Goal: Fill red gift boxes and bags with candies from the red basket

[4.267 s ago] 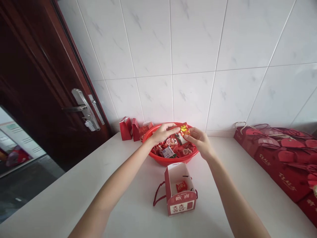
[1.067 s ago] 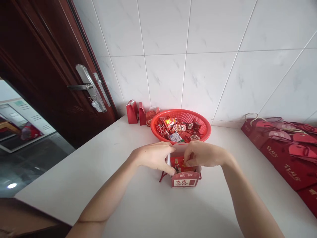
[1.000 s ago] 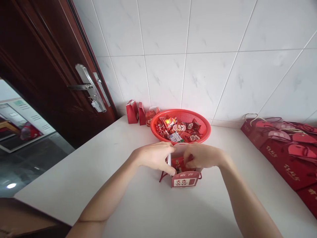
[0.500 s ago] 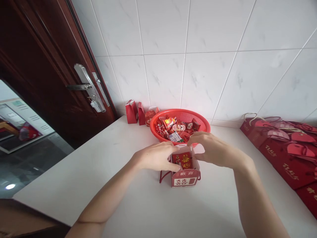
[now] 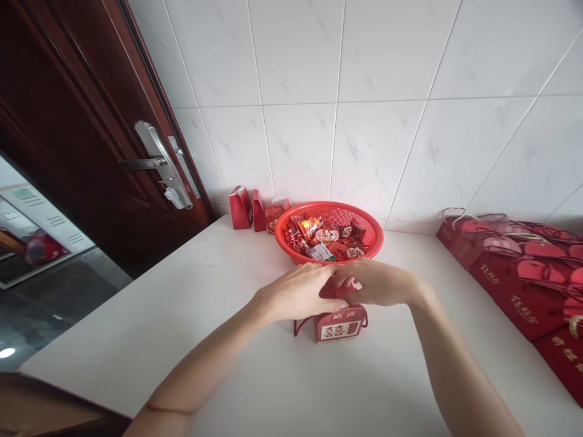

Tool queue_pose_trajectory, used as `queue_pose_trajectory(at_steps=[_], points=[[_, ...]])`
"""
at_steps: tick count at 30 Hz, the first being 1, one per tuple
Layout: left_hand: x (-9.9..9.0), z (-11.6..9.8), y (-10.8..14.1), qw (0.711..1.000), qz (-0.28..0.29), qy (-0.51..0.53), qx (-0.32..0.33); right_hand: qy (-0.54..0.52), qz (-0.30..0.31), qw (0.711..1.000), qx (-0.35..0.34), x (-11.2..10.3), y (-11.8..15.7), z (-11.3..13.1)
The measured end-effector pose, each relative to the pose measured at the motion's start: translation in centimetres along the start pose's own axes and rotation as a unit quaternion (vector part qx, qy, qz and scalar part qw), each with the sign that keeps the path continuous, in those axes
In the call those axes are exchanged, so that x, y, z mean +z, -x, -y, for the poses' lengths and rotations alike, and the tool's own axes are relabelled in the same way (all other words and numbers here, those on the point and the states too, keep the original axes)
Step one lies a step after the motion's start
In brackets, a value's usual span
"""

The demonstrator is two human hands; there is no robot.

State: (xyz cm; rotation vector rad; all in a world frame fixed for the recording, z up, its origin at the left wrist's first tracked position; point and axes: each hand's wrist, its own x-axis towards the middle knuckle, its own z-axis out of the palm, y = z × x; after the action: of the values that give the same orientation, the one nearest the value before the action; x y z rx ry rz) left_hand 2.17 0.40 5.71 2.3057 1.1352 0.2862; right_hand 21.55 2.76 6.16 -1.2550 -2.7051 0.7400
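A small red gift box (image 5: 340, 331) with a white label and a dark red cord handle stands on the white tabletop. Over its top, both hands are bent close together, with folded-in red flaps partly showing between them. My left hand (image 5: 298, 291) grips the box's upper left side, its thumb along the front top edge. From the right, my right hand (image 5: 376, 282) has its fingers curled onto the flaps. Most of the box's top and its contents are hidden by the hands. Just behind is a red plastic basket (image 5: 283, 241) holding wrapped sweets (image 5: 328, 234).
Several small red boxes (image 5: 240, 207) stand against the tiled wall left of the basket. Red paper gift bags (image 5: 510, 291) line the right side. A dark wooden door (image 5: 91, 109) with a metal handle is at left. A cardboard box (image 5: 50, 406) sits at the lower left.
Both hands have come together over the box and its side flaps are now folded inward. The red packet seen inside before is covered.
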Motion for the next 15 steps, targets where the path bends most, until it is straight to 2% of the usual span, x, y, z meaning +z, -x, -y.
queue_pose_trajectory(at_steps=[3,5,9,12,15], points=[[-0.2,0.5,-0.2,1.000,0.017,-0.003,0.007,-0.045,0.024,0.999,-0.018,0.0,0.6,-0.7],[-0.4,0.8,-0.4,0.999,0.036,-0.019,-0.001,-0.073,0.013,0.997,-0.029,0.3,1.2,-1.2],[-0.3,1.2,-0.8,0.995,0.078,-0.068,0.003,-0.143,-0.080,0.985,-0.049,1.1,2.5,-2.3],[0.4,1.3,-0.9,0.994,0.066,-0.085,0.021,-0.185,-0.150,0.971,-0.018,2.1,3.3,-3.4],[1.0,1.2,-0.9,0.995,0.049,-0.083,0.031,-0.207,-0.172,0.963,0.028,3.6,3.6,-4.7]])
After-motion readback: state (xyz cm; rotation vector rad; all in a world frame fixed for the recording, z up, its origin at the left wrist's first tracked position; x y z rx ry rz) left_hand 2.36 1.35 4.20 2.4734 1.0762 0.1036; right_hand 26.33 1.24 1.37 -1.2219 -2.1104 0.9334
